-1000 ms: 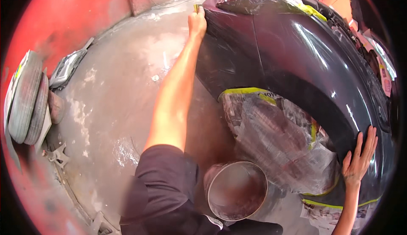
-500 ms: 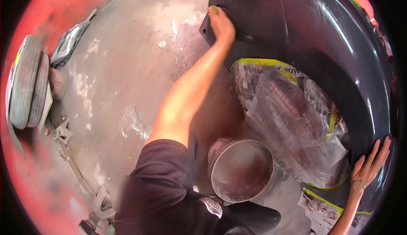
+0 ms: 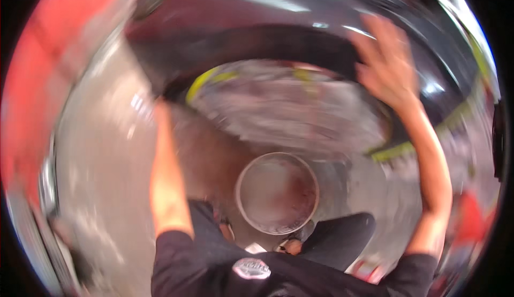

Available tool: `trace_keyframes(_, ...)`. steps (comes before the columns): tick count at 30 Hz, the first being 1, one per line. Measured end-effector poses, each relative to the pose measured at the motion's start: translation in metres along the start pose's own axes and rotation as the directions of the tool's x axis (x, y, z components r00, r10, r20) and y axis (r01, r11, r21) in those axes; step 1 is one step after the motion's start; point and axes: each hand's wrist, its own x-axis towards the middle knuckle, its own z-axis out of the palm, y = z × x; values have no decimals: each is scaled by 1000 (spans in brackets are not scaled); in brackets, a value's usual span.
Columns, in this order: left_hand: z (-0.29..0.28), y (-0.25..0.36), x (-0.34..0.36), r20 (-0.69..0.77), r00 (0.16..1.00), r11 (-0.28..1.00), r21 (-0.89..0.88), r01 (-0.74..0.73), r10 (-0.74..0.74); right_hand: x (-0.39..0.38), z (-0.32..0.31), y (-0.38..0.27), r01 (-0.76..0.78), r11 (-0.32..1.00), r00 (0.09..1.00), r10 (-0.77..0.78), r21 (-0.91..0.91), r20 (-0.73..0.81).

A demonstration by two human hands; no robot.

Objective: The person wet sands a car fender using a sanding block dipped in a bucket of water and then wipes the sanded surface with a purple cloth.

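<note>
A dark, glossy car fender (image 3: 278,8) arches across the top of the view, blurred by motion. My right hand (image 3: 388,64) lies on it above the wheel arch, fingers spread. Low at the fender's left end is my left hand (image 3: 159,104), its fingers smeared and hard to make out. Inside the arch, grey masking sheeting (image 3: 284,107) is edged with yellow-green tape (image 3: 206,80). Below the arch a round bucket (image 3: 277,192) stands between my legs, its inside grey and reddish.
A red wall (image 3: 37,83) curves along the left, with blurred grey objects (image 3: 32,227) at its foot. The grey floor (image 3: 96,158) spreads between wall and bucket. A blurred red object (image 3: 468,216) sits at the lower right, near more taped masking (image 3: 391,155).
The view has swung toward the fender, now lying across the top. My right hand has moved up in view. My left hand has shifted left and lower; its yellow item no longer shows.
</note>
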Motion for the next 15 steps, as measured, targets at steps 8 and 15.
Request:
trace_keyframes(8, -171, 257, -218, 436, 887, 559, -778, 286, 154, -71, -5, -72, -127, 875, 925, 274, 468, -263)
trace_keyframes(15, -197, 313, -459, 898, 7, 630, -314, 711, 440, -268, -48, -242, -435, -572, 747, 203, 696, 633)
